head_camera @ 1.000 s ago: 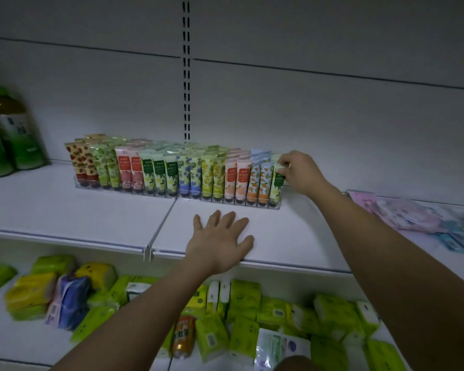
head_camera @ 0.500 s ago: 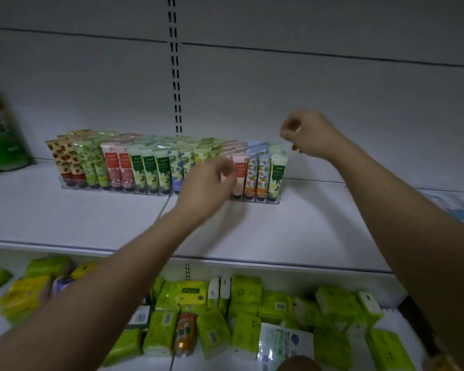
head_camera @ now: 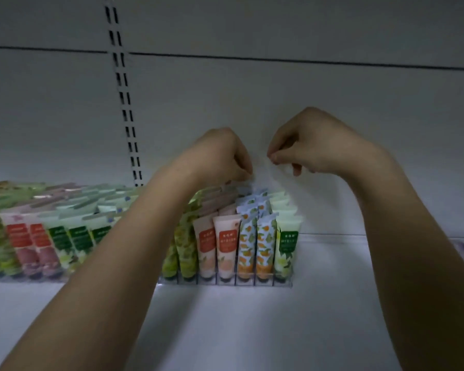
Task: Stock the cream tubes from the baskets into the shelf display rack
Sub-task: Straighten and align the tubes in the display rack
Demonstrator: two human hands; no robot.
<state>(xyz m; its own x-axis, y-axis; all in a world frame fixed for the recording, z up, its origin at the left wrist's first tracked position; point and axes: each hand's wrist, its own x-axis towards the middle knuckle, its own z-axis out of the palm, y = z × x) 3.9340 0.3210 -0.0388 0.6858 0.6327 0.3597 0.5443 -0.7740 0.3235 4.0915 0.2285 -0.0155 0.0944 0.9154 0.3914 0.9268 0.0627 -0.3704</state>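
The display rack [head_camera: 225, 282] at mid-frame looks nearly full of cream tubes [head_camera: 227, 243], so stocking seems almost done (no baskets in view), with left hand [head_camera: 220, 153] and right hand [head_camera: 311, 144] curled empty above the back rows.

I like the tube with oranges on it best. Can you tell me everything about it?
The orange-print tube is pale blue with little oranges and green leaves. It looks like soft plastic, stands cap down with its flat crimped end up, in the front of the clear rack, beside a twin. Neither hand touches it.
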